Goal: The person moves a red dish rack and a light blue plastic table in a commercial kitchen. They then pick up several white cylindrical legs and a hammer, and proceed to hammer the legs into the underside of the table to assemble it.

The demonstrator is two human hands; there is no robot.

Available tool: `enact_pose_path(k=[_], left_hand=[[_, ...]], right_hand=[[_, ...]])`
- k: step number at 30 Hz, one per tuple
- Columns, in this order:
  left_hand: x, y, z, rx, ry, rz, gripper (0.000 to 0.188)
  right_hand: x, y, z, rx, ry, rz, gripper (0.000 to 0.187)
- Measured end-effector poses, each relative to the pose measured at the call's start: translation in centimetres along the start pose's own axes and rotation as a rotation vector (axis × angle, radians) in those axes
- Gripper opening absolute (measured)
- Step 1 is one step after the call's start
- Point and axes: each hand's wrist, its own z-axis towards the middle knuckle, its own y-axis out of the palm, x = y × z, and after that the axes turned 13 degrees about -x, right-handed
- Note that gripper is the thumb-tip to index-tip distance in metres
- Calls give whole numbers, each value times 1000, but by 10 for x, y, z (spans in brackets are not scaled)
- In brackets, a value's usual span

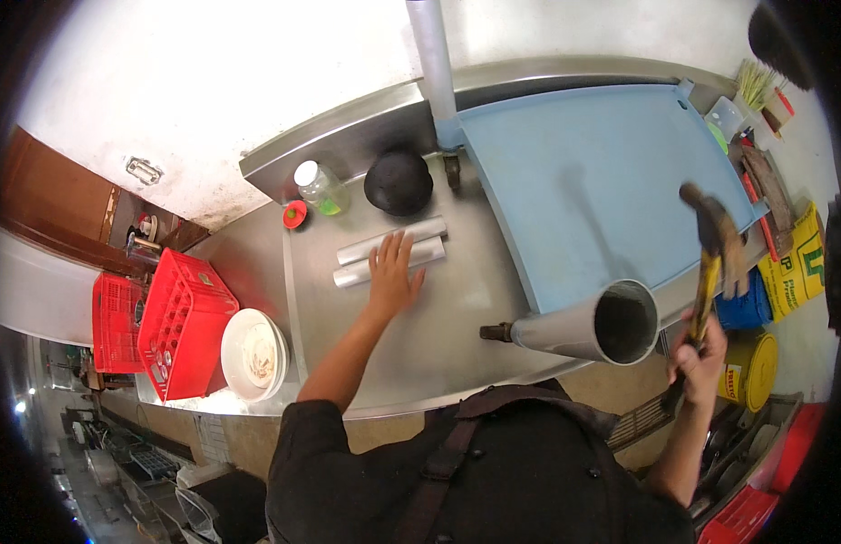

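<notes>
My left hand (393,276) rests flat with fingers spread over two silver cylinders lying side by side on the steel counter (375,344). Its fingers touch the far cylinder (357,250) and the near cylinder (352,274); I cannot tell if they are metal tubes or wrapped rolls. At the right, my right hand (700,363) is closed round the yellow and black handle of a hammer (709,272), its head raised over the edge of a light blue platform (565,163). A wide grey tubular post (565,332) of that platform points open-ended toward me.
Beyond the cylinders sit a black cap (398,181), a clear jar (322,190) and a red lid (295,215). Red crates (189,299) and a white bucket (234,363) stand left. Another grey post (431,63) rises behind. A yellow bucket (756,372) is at right.
</notes>
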Motion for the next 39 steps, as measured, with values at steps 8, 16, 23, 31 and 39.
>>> enact_pose_path(k=[8,16,23,31,39], left_hand=[[22,16,-75,-310,-149,337,90],[132,-57,-118,-450,-737,-451,47],[438,-19,-73,-1074,-696,-1715,81],[629,-1,145,-701,387,-2211,101],[824,97,480,-11,629,-1793,82]], right_hand=[[58,-56,-60,60,95,70,49],[89,-205,-171,-56,128,236,49],[136,-322,-246,110,168,314,46],[155,-434,-232,260,105,330,44],[156,-529,-209,458,209,171,53]])
